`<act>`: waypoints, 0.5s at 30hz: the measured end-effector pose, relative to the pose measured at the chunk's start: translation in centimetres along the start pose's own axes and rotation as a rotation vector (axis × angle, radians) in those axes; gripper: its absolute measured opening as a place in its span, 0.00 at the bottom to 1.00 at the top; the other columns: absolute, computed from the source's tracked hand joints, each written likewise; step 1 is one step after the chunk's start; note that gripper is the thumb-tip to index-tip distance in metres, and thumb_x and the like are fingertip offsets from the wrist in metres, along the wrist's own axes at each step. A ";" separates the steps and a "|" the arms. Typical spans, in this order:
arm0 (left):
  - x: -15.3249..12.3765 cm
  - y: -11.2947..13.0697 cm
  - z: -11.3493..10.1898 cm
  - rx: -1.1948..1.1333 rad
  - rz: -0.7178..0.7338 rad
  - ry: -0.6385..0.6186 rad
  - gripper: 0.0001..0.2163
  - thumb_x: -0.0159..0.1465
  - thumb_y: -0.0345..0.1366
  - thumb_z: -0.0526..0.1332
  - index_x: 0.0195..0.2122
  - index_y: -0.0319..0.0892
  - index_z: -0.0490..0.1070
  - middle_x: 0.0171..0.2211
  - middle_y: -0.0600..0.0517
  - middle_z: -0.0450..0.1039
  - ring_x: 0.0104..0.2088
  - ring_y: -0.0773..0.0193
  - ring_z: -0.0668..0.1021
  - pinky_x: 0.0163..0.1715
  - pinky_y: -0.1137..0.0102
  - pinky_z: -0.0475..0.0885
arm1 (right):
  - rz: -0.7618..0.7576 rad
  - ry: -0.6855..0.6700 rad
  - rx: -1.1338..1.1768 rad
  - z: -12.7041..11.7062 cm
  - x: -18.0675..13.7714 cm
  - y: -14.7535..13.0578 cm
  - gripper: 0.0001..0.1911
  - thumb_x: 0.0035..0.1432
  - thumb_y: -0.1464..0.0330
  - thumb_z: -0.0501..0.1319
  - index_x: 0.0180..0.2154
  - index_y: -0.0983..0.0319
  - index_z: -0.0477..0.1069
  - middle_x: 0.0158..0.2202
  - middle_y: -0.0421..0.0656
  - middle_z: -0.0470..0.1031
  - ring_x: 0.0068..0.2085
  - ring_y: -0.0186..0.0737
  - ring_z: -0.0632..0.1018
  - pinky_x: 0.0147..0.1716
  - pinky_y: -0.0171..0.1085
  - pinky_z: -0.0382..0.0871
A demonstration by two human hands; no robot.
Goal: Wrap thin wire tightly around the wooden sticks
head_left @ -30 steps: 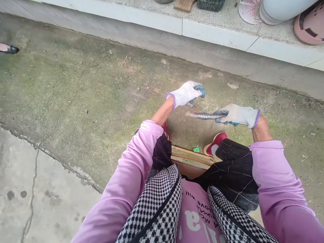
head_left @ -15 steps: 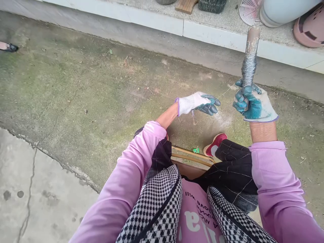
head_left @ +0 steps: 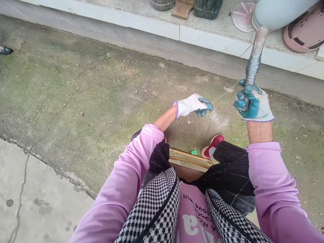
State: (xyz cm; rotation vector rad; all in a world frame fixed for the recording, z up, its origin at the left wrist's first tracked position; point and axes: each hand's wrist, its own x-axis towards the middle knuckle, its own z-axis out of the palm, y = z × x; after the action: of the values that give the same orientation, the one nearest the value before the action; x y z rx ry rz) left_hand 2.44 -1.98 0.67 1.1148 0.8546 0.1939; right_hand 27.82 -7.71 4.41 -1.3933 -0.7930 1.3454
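My right hand point(head_left: 255, 103), in a white work glove with a teal coated palm, is wrapped round the lower end of a stick point(head_left: 260, 37). Silvery wire point(head_left: 253, 65) is wound thickly about the stick's middle, just above my fist. A thin strand point(head_left: 225, 91) stretches from beside my right index finger to my left hand point(head_left: 196, 104). The left, gloved alike, is closed on this strand, its fingers curled together. The stick points up and away, tilted slightly right.
A raised ledge point(head_left: 152, 28) crosses the far side, bearing a white bucket point(head_left: 280, 13), a pink basket point(head_left: 303, 28), a round pink grid point(head_left: 243, 17) and a wooden board point(head_left: 182, 8). A small green wrapper point(head_left: 194, 152) lies near my red shoe point(head_left: 212, 145).
My left fingers, stretched out before, have curled closed on the strand. The stick has tipped further to the right in my right hand. The whole view has shifted slightly.
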 end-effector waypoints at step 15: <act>-0.8 1.9 -0.6 -0.055 0.003 0.133 0.04 0.65 0.23 0.70 0.40 0.35 0.81 0.24 0.54 0.77 0.23 0.71 0.76 0.28 0.75 0.70 | 0.025 -0.006 0.019 0.7 -1.3 -1.8 0.30 0.50 0.40 0.79 0.43 0.50 0.75 0.25 0.31 0.51 0.24 0.35 0.44 0.22 0.41 0.39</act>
State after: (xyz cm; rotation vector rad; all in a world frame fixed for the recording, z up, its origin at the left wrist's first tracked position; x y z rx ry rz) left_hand 1.96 -1.10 2.59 1.0602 0.9602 0.2951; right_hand 27.26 -8.21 6.63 -1.3897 -0.7672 1.3736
